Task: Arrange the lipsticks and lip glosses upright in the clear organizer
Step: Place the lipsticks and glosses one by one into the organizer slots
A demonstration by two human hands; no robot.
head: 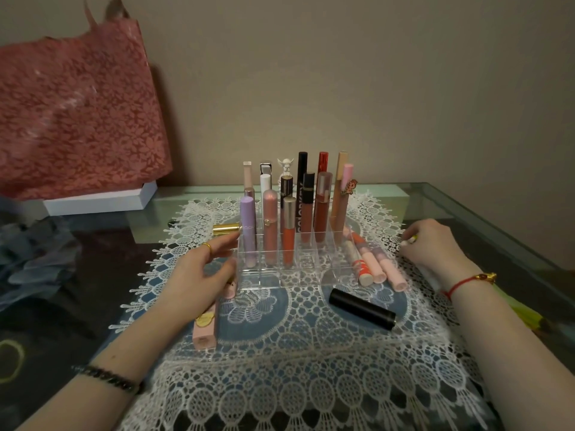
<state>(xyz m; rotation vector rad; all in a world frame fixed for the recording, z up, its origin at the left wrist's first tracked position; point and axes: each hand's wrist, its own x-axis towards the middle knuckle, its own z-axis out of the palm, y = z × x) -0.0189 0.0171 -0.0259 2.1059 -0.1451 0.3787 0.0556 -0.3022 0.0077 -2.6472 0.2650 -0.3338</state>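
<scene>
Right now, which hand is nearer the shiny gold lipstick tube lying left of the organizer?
Left. The left hand sits just below the gold tube; the right hand is beyond the organizer.

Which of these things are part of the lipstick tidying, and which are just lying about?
Part of the job: clear organizer; black lipstick; pink tubes lying beside it; gold lipstick; pink box tube.

Just lying about: red lace bag; white box; lace mat.

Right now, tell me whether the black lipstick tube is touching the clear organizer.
Apart. The head view shows the black lipstick tube lying on the lace mat, with bare lace between it and the clear organizer's front wall.
</scene>
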